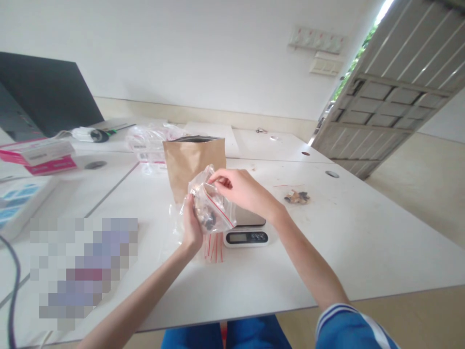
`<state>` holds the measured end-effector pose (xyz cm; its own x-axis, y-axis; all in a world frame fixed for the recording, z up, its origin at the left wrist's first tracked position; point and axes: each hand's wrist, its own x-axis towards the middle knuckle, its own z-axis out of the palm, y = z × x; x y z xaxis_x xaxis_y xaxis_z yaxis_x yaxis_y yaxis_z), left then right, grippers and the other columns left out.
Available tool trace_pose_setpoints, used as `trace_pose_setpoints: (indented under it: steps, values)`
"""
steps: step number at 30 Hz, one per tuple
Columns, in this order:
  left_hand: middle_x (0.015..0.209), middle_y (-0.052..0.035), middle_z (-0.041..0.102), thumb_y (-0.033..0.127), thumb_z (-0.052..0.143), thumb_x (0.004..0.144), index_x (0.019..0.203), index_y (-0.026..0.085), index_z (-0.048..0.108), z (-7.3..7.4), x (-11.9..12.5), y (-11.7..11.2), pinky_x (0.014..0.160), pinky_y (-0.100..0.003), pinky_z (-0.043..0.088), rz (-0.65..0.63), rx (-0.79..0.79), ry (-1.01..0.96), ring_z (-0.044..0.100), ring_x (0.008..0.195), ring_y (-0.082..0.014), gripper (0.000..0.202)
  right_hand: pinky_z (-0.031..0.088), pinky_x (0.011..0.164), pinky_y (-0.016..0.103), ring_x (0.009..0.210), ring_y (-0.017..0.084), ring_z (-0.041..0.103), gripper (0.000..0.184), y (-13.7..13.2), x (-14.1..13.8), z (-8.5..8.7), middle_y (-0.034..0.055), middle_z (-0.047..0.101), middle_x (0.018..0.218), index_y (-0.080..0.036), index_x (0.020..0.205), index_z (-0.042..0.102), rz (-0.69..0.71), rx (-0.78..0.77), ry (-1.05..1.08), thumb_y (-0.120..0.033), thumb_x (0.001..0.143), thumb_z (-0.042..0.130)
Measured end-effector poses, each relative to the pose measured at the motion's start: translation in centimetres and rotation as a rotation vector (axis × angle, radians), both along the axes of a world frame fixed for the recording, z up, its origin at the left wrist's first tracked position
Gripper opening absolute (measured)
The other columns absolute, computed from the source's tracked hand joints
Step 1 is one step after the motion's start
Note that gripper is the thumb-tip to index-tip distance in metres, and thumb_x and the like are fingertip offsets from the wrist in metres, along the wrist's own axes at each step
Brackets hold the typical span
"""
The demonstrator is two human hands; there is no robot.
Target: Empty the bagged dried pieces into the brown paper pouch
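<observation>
The left hand (192, 225) is closed around the lower part of a clear zip bag (208, 206), which holds dark and tan pieces. The right hand (232, 186) is partly curled, its fingers pinching the bag's upper edge near the red-striped closure. The bag is held tilted above a digital kitchen scale (247, 235), directly ahead of the hands. Whether it touches the weighing platform cannot be determined from this view.

A kraft paper pouch (192, 165) stands upright just beyond the hands, its dark-lined top edge facing upward. A stack of red-striped bags (213, 247) lies on the desk (327, 232) just below the left wrist. A small pile of dried pieces (297, 197) lies beyond the right forearm.

Risks:
- If the closure is open, the tilt may let pieces escape onto the desk.
- Excess grip pressure from the left hand could split the bag or force its contents upward.
- Any contact between the bag and the platform would disturb a scale reading.
- A careless sideways movement of the right forearm could scatter the loose pile.
- Contact with the upright pouch could tip it over.
</observation>
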<state>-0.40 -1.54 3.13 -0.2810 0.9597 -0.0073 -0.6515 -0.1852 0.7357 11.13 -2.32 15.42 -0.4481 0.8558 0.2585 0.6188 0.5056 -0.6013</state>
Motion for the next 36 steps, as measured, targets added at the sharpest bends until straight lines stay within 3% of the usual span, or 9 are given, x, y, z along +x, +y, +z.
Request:
trace_pose_setpoints:
  steps: [3,6,9,12,17,24,30,36]
  values:
    - [0.08,0.0003,0.071,0.048,0.056,0.078,0.087,0.019,0.067,-1.1,0.5,0.2,0.071,-0.025,0.051,0.015,-0.017,-0.074,0.067,0.077,-0.0166,0.033,0.045,0.069,0.026,0.075,0.015,0.062,0.02,0.2,-1.1,-0.3,0.0055,0.069,0.083,-0.014,0.09,0.066,0.061,-0.081,-0.118,-0.01,0.085,0.047]
    - [0.095,-0.0011,0.072,0.049,0.051,0.081,0.097,0.022,0.067,-2.4,0.7,0.4,0.082,-0.029,0.05,-0.004,0.0,-0.123,0.066,0.092,-0.0188,0.035,0.045,0.087,0.029,0.102,0.019,0.06,0.027,0.9,-2.2,-1.6,0.0121,0.065,0.11,-0.011,0.104,0.062,0.06,-0.039,-0.163,-0.004,0.084,0.045]
    - [0.105,-0.0017,0.07,0.044,0.047,0.085,0.1,0.023,0.066,-3.5,0.6,0.7,0.09,-0.029,0.047,0.004,0.016,-0.049,0.062,0.104,-0.0193,0.032,0.039,0.1,0.033,0.126,0.023,0.046,0.033,1.5,-2.9,-2.9,0.0195,0.05,0.134,-0.007,0.117,0.053,0.063,-0.009,-0.212,-0.007,0.086,0.041]
    - [0.101,-0.002,0.07,0.041,0.045,0.086,0.095,0.022,0.067,-3.8,0.5,0.9,0.089,-0.03,0.047,-0.021,-0.019,0.02,0.062,0.103,-0.02,0.03,0.034,0.106,0.037,0.136,0.026,0.034,0.035,2.1,-2.8,-3.4,0.0233,0.044,0.139,-0.004,0.119,0.051,0.113,-0.027,-0.292,-0.008,0.086,0.04]
    - [0.094,-0.0027,0.072,0.041,0.042,0.088,0.087,0.021,0.067,-3.5,0.7,0.8,0.082,-0.03,0.051,-0.089,-0.045,0.021,0.065,0.097,-0.0209,0.032,0.042,0.097,0.039,0.123,0.029,0.048,0.023,2.9,-2.2,-3.6,0.0202,0.051,0.129,-0.011,0.106,0.056,0.107,-0.126,-0.323,-0.015,0.085,0.045]
    - [0.084,-0.0007,0.071,0.034,0.047,0.086,0.083,0.018,0.065,-4.1,0.7,0.9,0.077,-0.024,0.05,0.026,-0.056,0.15,0.065,0.085,-0.0148,0.024,0.045,0.094,0.037,0.105,0.026,0.059,0.029,3.8,-2.3,-4.5,0.0187,0.047,0.127,-0.014,0.109,0.051,0.101,-0.211,-0.376,-0.033,0.088,0.051]
    - [0.08,-0.0001,0.07,0.038,0.05,0.081,0.083,0.016,0.065,-4.0,0.7,1.1,0.068,-0.023,0.048,0.018,-0.086,0.145,0.063,0.073,-0.013,0.027,0.047,0.087,0.034,0.096,0.022,0.058,0.009,4.8,-2.1,-5.4,0.0112,0.052,0.109,-0.019,0.087,0.044,0.161,-0.212,-0.312,-0.021,0.083,0.052]
    - [0.074,-0.0018,0.069,0.045,0.052,0.075,0.078,0.016,0.063,-3.5,0.7,1.2,0.063,-0.025,0.048,-0.021,-0.106,0.008,0.063,0.066,-0.0153,0.032,0.048,0.071,0.032,0.078,0.019,0.055,0.022,4.8,-1.8,-5.4,0.0038,0.053,0.085,-0.024,0.078,0.028,0.183,-0.232,-0.284,-0.019,0.082,0.049]
